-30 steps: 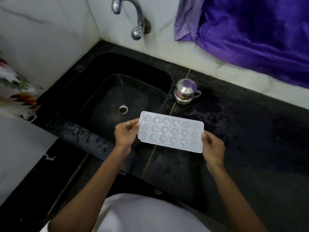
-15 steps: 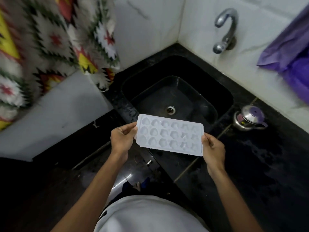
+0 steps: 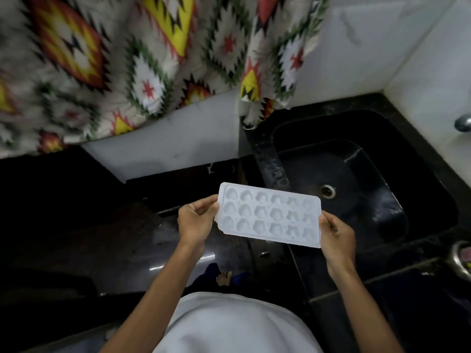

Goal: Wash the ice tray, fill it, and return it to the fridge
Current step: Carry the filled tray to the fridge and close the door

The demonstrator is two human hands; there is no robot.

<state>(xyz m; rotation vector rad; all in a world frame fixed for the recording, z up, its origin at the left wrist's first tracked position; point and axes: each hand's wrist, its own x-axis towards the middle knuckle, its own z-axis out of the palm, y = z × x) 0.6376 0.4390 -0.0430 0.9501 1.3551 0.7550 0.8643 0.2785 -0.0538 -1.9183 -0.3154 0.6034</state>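
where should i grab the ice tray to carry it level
The ice tray is long, thin and cups-up, so take the flat rim at its two short ends, left hand from the left, right hand from the right, as here; that likely keeps it level.

Black stone sink, bright patterned curtain hanging above-left of the sink, steel vessel lower right of it

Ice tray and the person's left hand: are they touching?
Touching. The head view shows the left hand with fingers curled onto one short edge of the ice tray.
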